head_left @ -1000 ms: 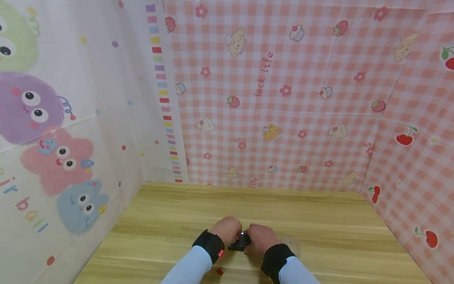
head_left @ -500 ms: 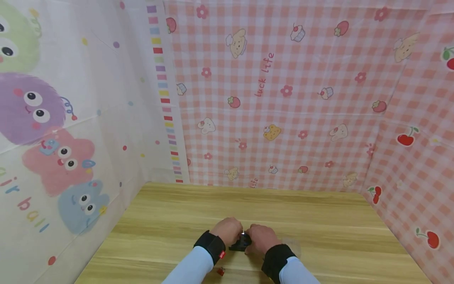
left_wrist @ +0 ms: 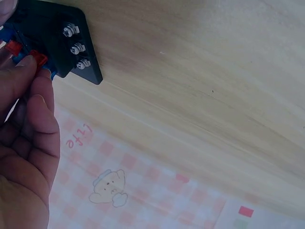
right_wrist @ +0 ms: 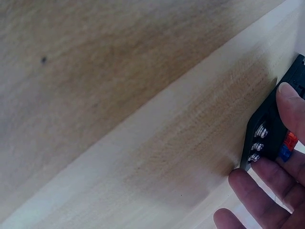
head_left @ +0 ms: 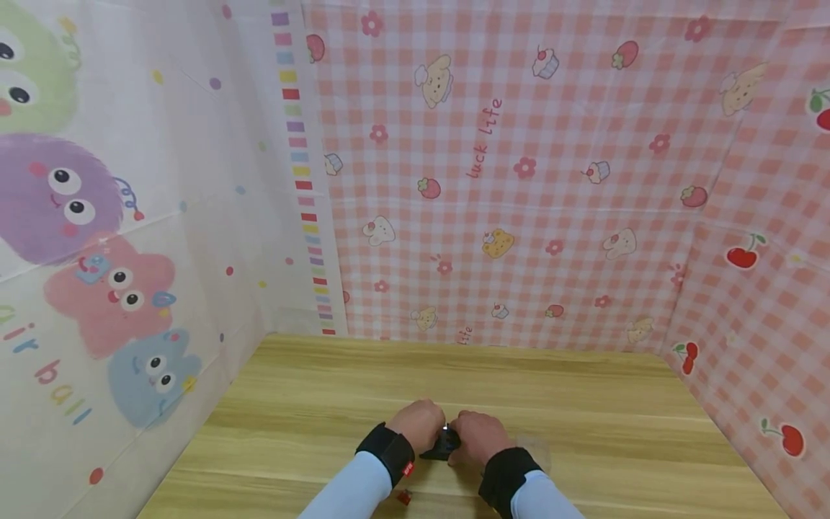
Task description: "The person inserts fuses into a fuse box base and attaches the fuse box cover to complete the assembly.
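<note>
A black plastic block on a flat base, with three metal screws along one side and blue and red pieces at the other, stands between both hands. My left hand pinches a small red piece at the block between thumb and forefinger, its other fingers curled. From the right, my right hand grips the block; in the right wrist view its thumb lies over the base and the fingers reach to the other side. Both palms partly hide the block in the head view.
A small red piece lies on the wooden table near the left forearm. A faint transparent object sits just right of the right hand. Patterned cloth walls border the table at the back and both sides.
Both hands stay at the black block with almost no movement. The whole head view has shifted slightly.
</note>
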Tool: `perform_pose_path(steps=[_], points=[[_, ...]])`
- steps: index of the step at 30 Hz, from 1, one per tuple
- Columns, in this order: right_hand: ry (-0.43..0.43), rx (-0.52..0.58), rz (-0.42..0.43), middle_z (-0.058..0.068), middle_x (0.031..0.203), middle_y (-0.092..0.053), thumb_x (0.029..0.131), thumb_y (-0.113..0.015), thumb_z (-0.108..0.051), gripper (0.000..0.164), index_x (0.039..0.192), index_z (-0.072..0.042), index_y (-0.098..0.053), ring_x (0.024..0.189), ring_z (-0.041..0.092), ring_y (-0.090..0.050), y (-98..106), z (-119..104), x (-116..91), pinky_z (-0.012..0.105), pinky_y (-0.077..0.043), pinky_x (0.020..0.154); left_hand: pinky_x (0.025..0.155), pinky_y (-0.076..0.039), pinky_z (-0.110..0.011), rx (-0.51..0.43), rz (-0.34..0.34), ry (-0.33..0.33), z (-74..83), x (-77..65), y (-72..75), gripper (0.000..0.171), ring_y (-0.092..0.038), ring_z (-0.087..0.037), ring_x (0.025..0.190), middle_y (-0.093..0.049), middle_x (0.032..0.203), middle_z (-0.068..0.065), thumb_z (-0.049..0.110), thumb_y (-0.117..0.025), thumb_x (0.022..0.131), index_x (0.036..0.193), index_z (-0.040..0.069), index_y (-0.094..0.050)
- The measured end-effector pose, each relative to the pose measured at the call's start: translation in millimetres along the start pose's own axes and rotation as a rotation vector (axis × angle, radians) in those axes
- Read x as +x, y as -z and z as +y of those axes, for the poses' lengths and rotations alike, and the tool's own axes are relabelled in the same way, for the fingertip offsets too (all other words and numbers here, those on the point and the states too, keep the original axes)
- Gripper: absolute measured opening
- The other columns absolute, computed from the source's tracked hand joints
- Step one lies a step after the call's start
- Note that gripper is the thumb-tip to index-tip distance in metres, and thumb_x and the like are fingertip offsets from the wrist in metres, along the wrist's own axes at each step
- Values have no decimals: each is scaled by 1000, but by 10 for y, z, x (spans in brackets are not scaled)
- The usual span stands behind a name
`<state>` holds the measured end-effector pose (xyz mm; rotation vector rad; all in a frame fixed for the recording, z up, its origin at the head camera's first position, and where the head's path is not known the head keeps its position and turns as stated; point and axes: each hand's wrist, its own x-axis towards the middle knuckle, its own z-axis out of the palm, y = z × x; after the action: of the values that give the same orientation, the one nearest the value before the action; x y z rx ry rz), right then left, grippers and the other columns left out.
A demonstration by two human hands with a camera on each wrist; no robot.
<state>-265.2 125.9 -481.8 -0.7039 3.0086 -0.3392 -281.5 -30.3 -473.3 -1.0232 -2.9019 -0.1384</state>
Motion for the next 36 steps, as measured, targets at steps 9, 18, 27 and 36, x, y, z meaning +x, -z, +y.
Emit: perform_pose_path(steps=[9, 18, 27, 36], points=[[-12, 7, 11, -6, 75, -52, 68, -91, -27, 31, 86, -11, -71, 65, 12, -49, -22, 15, -3, 32, -44, 64, 55, -36, -20, 19, 26, -32, -23, 14, -21, 19, -42, -6, 54, -51, 57, 11, 0, -77, 78, 69, 15, -70], [-5, -14, 2, -5, 75, -55, 69, -91, -26, 31, 86, -10, -71, 68, 12, -51, -41, 22, 11, 33, -45, 66, 55, -35, -19, 68, 29, -79, -25, 11, -60, 19, -41, -5, 55, -51, 57, 11, 1, -78, 78, 69, 15, -69], [-1, -16, 19, -4, 74, -54, 69, -91, -26, 30, 84, -9, -71, 66, 14, -50, -17, -6, 6, 33, -44, 65, 54, -33, -19, 47, 14, -97, -63, 32, -60, 20, -40, -6, 54, -47, 56, 11, 1, -79, 77, 68, 15, -68], [11, -25, 27, -3, 75, -55, 68, -91, -25, 31, 85, -8, -71, 67, 14, -51, 2, -10, -10, 33, -45, 65, 54, -33, -19, 54, -9, -85, -61, 46, -72, 21, -40, -6, 55, -46, 56, 11, 1, -79, 78, 68, 16, -68]])
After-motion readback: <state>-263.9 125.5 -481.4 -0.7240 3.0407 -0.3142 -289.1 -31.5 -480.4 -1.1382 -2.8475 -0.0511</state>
